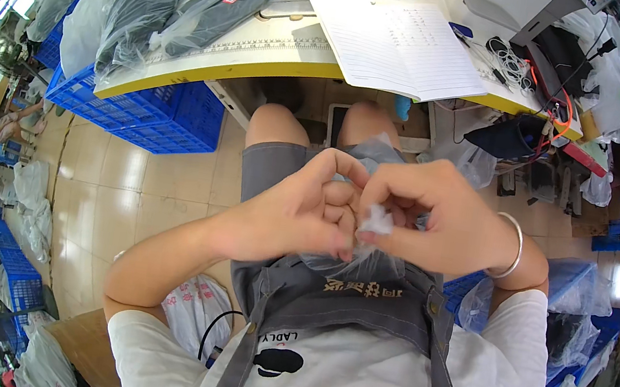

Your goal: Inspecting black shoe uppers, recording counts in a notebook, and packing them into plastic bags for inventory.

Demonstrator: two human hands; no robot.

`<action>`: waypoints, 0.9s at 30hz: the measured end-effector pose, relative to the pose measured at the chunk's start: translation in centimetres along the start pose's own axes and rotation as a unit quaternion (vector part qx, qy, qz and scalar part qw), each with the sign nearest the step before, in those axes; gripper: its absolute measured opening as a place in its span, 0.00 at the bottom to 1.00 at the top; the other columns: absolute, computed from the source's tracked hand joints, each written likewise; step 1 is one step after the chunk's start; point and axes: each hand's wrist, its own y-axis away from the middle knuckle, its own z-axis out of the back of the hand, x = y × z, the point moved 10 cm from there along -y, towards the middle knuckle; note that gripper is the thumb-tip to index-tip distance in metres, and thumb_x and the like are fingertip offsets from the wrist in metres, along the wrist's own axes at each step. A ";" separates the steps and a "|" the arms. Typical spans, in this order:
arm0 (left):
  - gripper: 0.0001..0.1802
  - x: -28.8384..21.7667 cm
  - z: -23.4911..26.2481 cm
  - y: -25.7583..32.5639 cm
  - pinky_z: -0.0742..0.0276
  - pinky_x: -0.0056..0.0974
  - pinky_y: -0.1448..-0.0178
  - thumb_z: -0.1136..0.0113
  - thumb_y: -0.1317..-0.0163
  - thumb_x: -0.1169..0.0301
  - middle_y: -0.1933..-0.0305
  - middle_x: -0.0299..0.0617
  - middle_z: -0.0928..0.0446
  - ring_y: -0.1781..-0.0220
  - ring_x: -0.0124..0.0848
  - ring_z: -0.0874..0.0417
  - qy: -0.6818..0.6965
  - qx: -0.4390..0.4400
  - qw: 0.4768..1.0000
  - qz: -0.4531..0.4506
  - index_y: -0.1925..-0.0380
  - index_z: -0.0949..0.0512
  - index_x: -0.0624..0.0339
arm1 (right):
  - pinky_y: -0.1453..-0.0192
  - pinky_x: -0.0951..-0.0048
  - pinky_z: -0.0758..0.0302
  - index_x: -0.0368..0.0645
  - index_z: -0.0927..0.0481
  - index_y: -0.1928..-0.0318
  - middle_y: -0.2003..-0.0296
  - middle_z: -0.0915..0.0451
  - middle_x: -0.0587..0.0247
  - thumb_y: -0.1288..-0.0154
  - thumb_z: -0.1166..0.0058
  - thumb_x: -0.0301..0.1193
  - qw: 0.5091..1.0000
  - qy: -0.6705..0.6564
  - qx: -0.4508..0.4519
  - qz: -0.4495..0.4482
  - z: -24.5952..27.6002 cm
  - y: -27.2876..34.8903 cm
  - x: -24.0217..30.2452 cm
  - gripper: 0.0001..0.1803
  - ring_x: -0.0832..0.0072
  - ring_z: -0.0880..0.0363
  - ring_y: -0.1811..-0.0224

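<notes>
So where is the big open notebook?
In the head view, the open notebook lies top centre on the yellow-edged table, right of the bagged dark clothes.

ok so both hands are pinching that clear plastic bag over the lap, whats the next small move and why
Probably a short pull apart. The left hand and right hand meet fingertip to fingertip over the lap, both pinching the clear plastic bag, with a crumpled white bit bunched between them. The rest of the bag hangs slack below, so separating the hands slightly would likely spread the pinched part.

Bright daylight from windows [2, 16] at left; glare on floor [129, 184]; sharp centre, strong fisheye bending, dark rim.
</notes>
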 end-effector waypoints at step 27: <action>0.15 -4.3 -6.9 8.2 0.40 0.24 0.81 0.42 0.49 0.77 0.71 0.48 0.22 0.83 0.26 0.30 -0.664 -0.199 0.322 -0.645 0.60 0.31 0.64 | 0.68 0.70 0.23 0.35 0.22 0.68 0.72 0.23 0.56 0.56 0.41 0.21 0.849 0.325 -0.152 0.387 0.0 2.6 6.9 0.11 0.67 0.22 0.70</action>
